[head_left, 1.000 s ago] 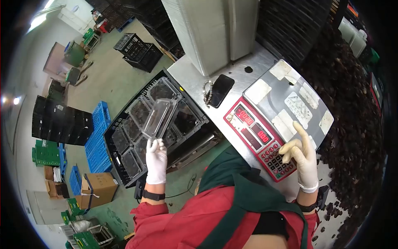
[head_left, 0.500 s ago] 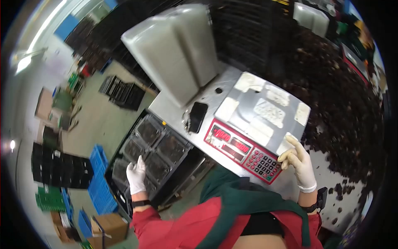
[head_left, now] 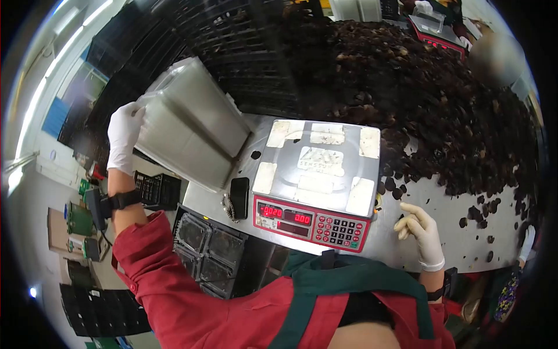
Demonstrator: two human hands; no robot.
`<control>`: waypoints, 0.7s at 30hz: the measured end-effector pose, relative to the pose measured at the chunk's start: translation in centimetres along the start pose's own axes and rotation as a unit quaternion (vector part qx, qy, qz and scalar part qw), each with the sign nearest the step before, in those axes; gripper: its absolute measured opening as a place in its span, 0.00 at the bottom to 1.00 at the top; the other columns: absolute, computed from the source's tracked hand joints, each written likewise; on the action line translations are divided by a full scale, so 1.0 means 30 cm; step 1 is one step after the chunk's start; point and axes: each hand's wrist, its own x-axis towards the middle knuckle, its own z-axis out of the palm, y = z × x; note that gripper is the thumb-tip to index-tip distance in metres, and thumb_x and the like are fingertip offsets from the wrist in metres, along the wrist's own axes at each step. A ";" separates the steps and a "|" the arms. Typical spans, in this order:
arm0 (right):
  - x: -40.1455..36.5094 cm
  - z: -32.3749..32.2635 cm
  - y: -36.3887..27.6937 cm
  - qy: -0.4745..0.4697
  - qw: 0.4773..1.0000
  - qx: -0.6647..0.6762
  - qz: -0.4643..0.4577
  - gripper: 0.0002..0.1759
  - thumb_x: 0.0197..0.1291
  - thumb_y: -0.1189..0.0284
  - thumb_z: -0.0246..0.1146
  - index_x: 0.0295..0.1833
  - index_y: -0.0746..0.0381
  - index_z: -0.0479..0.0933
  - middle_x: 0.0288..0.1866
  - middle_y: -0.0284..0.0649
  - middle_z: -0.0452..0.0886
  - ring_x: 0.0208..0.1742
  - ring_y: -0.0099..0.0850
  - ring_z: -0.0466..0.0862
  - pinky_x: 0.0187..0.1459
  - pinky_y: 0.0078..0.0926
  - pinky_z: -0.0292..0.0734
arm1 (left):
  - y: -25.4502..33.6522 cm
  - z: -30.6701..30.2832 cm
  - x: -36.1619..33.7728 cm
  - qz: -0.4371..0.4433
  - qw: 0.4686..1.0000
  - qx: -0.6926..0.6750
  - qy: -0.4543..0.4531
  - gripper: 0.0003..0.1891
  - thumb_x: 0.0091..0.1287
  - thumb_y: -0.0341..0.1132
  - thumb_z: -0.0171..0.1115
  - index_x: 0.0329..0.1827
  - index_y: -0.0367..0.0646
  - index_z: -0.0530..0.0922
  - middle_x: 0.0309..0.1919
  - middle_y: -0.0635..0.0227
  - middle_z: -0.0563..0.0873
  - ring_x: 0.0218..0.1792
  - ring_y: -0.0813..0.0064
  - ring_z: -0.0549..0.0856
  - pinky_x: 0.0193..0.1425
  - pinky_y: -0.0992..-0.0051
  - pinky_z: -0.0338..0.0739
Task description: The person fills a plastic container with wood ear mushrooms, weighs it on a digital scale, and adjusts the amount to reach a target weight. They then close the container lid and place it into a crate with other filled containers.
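While the near edge of the steel table (head_left: 453,250) is bordered by the green apron (head_left: 360,280), the right hand (head_left: 421,235) is held over its surface, gloved, the fingers loosely bent and released. Just to its left, a red-cased scale (head_left: 319,183) is set, its grey plate marked with worn whitish patches and its digits lit red; hand and scale are separated by a narrow gap. Farther along at the left, two tall stacks (head_left: 186,131) of nested, cloudy-clear plastic are stood side by side, their sides smooth and their top rims bright. The upper left corner of the nearer stack is met by the fingertips of the gloved left hand (head_left: 125,129), which are curled at the rim; whether a piece is pinched there cannot be told. Between stacks and scale, a strip of steel is shared by a black phone (head_left: 239,199) and a beaded bracelet (head_left: 228,205), and below the table's left edge clear boxes (head_left: 222,252) are seen. Behind the stacks, room is bounded by black crates (head_left: 221,52); to the right, a heap of dark pieces (head_left: 447,116) is spread toward a second red scale (head_left: 437,36).
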 end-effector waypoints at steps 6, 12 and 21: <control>-0.023 -0.091 0.044 0.036 0.999 -0.002 0.035 0.20 0.71 0.74 0.55 0.65 0.71 0.74 0.37 0.41 0.86 0.32 0.21 0.81 0.38 0.18 0.76 | -0.045 0.020 0.018 0.046 0.989 0.084 0.114 0.09 0.68 0.40 0.63 0.38 0.45 0.82 0.33 0.55 0.86 0.37 0.47 0.85 0.39 0.57 0.78; 0.004 -0.074 0.022 0.025 0.999 -0.018 0.036 0.21 0.72 0.73 0.54 0.68 0.64 0.74 0.40 0.36 0.85 0.36 0.18 0.80 0.41 0.17 0.77 | -0.052 -0.004 -0.059 0.028 0.941 -0.236 0.241 0.18 0.72 0.27 0.56 0.64 0.41 0.80 0.55 0.58 0.86 0.56 0.67 0.85 0.62 0.68 0.78; 0.046 -0.140 0.141 0.077 0.982 -0.172 0.022 0.22 0.67 0.69 0.60 0.66 0.60 0.75 0.44 0.41 0.85 0.44 0.31 0.83 0.50 0.31 0.80 | 0.851 0.161 -0.732 0.119 0.943 -0.249 -0.188 0.20 0.69 0.20 0.58 0.64 0.43 0.79 0.32 0.61 0.85 0.30 0.74 0.82 0.40 0.74 0.79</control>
